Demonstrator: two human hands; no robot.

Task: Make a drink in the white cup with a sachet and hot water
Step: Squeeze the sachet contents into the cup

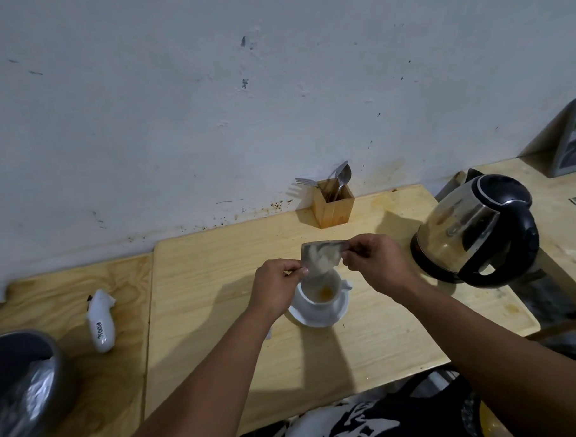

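While hands (328, 269) pinch sachet (321, 258) over white cup (319, 291), kettle (475, 230) near right.

Handwritten dark characters on the white controller (101, 320), too unclear to read

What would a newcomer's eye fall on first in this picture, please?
Two bare hands, left hand and right hand, hold a shiny silver sachet tilted over the white cup on its white saucer, mid-table. To the right stands a steel electric kettle with black handle; against the wall behind, a wooden cutlery box.
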